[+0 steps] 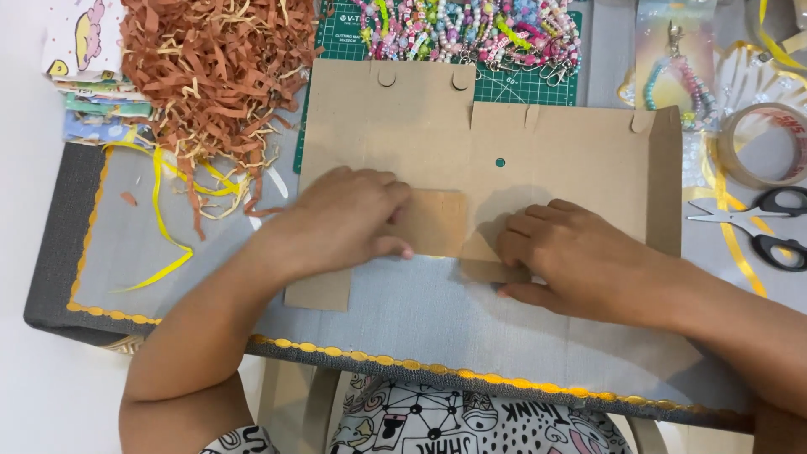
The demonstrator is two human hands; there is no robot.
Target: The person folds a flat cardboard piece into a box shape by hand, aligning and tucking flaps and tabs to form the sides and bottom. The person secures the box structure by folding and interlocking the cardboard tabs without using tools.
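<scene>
A flat brown cardboard box blank lies unfolded on a grey cloth-covered table. My left hand presses palm-down on its lower left part, fingers pointing right onto a folded flap. My right hand presses on the lower middle of the cardboard, fingers pointing left and curled against the same flap. Both hands lie flat on the card and grip nothing else.
A heap of brown shredded paper with yellow ribbon lies at the back left, beside stacked printed cards. Beaded chains rest on a green cutting mat. A tape roll and black scissors sit right.
</scene>
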